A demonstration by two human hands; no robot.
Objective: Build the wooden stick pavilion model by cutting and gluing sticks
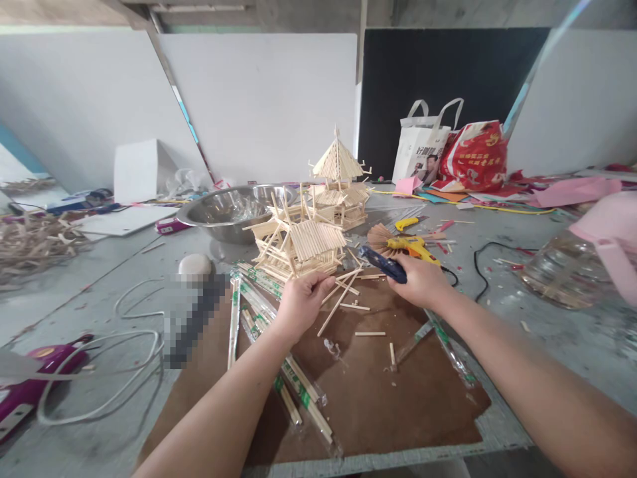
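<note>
My left hand is closed in a pinch at the front of a small house model built from pale wooden sticks. A thin wooden stick comes out at its fingertips, though the grip itself is partly hidden. My right hand is wrapped round a dark blue hand tool, perhaps clippers, its head pointing left towards the model. Behind stands a stick pavilion with a pointed roof. Wrapped chopsticks and short cut pieces lie on the brown board.
A steel bowl stands behind left. A yellow glue gun and a yellow-handled cutter lie beyond my right hand. At right is a clear jug; at left, a purple power strip with white cable. Bags stand behind.
</note>
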